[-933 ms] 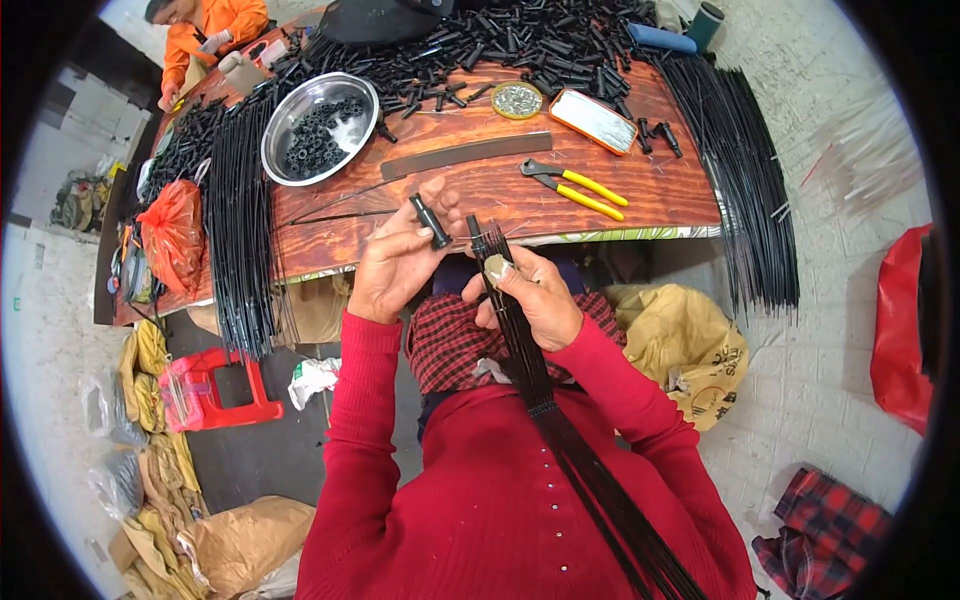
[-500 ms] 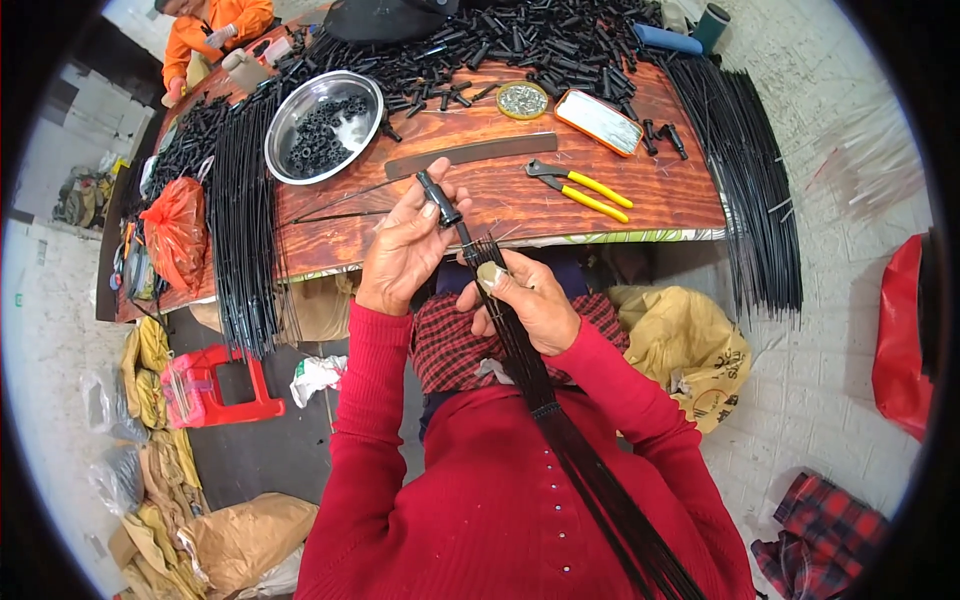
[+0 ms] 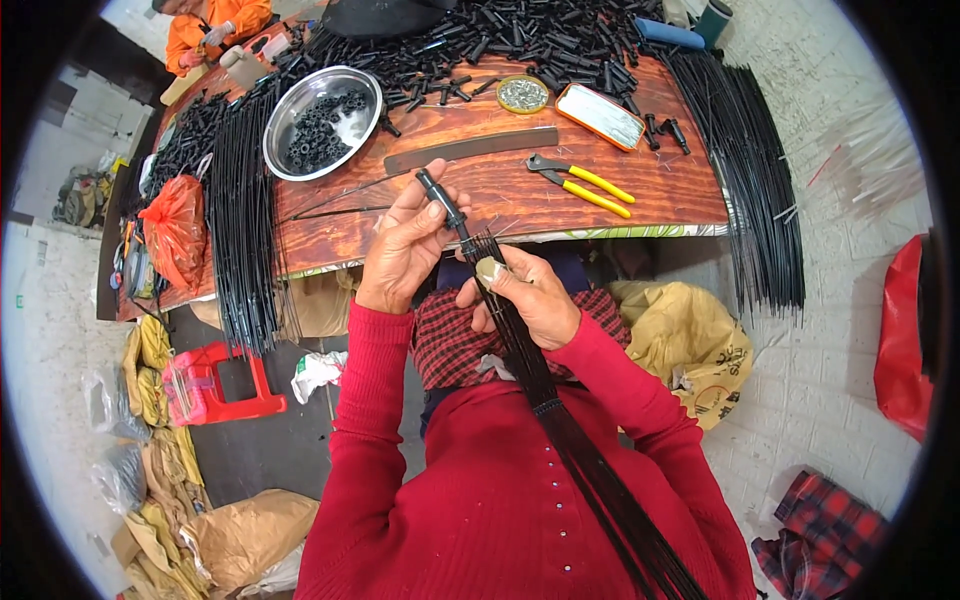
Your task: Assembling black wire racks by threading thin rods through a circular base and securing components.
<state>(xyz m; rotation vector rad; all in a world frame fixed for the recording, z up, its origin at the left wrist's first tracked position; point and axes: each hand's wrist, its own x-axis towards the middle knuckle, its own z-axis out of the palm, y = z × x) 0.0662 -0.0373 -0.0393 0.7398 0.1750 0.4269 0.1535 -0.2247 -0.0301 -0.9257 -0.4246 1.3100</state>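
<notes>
In the head view I count one flat strip (image 3: pixel 470 150) and one pair of pliers (image 3: pixel 598 184) on the table (image 3: pixel 665 185), between me and a heap (image 3: pixel 510 40) too crowded to count; one steel bowl (image 3: pixel 290 105) stands leftward. By the near edge, my left hand (image 3: pixel 402 245) pinches one black tube (image 3: pixel 437 192), its lower end meeting the rod bundle (image 3: pixel 528 365) that my right hand (image 3: pixel 528 298) curls around.
</notes>
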